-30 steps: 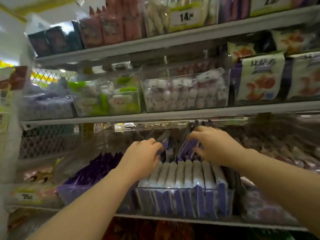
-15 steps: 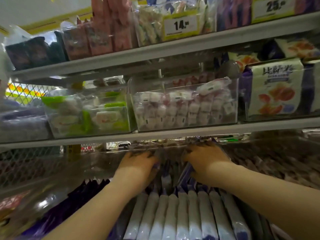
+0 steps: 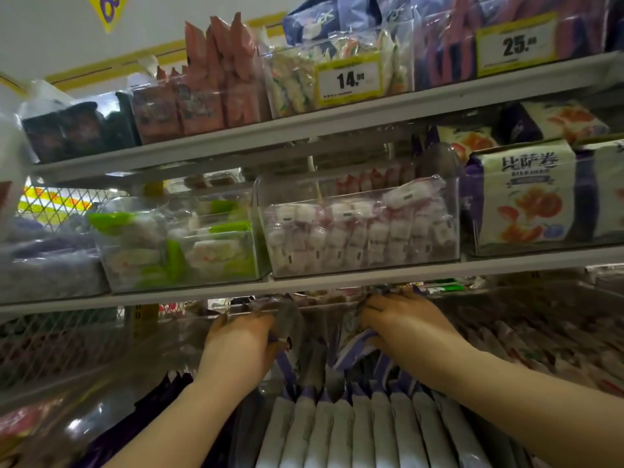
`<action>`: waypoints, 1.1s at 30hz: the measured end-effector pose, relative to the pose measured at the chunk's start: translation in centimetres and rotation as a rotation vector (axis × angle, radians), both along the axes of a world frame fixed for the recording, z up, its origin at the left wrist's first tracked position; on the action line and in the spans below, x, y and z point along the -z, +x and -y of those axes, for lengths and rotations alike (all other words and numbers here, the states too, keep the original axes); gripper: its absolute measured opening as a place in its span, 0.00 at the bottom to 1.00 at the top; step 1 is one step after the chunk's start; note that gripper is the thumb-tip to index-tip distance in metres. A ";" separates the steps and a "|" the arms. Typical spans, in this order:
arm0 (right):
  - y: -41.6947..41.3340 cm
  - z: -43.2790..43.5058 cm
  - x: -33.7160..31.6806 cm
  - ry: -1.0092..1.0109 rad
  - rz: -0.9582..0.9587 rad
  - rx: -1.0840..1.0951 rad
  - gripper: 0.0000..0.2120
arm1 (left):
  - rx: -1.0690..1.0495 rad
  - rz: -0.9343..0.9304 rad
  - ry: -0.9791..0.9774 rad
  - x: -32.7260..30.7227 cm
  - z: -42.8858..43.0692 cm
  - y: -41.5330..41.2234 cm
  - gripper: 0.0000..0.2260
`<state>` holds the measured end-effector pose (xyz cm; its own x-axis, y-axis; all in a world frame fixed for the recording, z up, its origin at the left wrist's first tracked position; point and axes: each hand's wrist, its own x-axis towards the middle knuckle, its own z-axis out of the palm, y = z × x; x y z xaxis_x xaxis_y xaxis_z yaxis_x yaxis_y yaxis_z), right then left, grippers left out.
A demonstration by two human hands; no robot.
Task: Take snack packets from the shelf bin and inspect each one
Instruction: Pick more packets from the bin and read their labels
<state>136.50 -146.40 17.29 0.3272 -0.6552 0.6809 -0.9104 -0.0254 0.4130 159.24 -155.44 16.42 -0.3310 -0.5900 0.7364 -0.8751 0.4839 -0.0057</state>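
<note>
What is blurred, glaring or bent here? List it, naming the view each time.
Head view: the wide lens bows the shelf edges; the price tag reads sharp; the left hand and right hand lie among the purple packets in smeared shadow under the lower shelf; the reddish packets at far right are blurred; glare spots the clear bin wall at lower left.

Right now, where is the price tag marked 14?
The 14 tag sits upper centre in the head view, on a clear bin on the top shelf, right of the tall pink packets and left of the 25 tag.
</note>
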 end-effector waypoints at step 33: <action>8.1 -14.3 15.8 0.064 0.729 -0.616 0.29 | 0.910 -1.053 0.903 14.0 -16.1 2.4 0.13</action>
